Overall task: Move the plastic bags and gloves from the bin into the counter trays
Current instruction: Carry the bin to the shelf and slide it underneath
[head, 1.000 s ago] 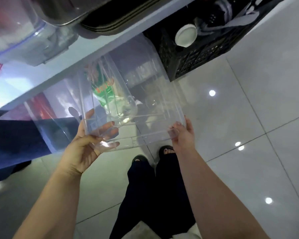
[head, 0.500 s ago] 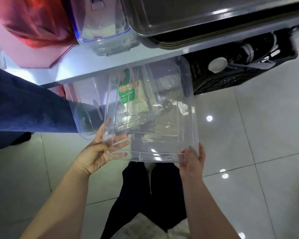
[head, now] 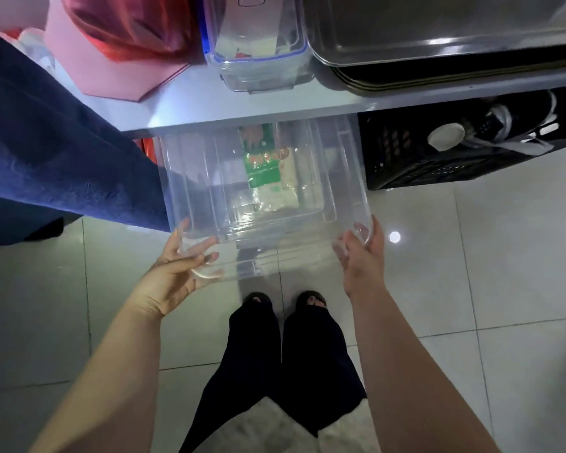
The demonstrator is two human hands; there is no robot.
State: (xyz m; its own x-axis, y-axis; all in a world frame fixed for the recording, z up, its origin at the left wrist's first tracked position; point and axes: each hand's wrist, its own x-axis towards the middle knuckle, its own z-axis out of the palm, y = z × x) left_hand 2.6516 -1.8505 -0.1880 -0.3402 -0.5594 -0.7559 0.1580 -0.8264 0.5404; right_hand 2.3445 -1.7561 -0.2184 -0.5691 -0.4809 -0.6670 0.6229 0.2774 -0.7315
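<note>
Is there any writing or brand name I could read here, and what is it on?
None can be read.
On the green packet in the bin: print, too blurred to read.
On the clear tub on the counter: a black outline, no legible letters.

Bin (head: 350, 178) half under the worktop (head: 275, 106) edge, packet (head: 265, 168) in its far end. Crate (head: 422, 171) right of bin, also under. On worktop: container (head: 258, 53) above bin, trays (head: 438, 44) to its right. Left hand (head: 174, 273) and right hand (head: 363, 256) grip the near corners.
</note>
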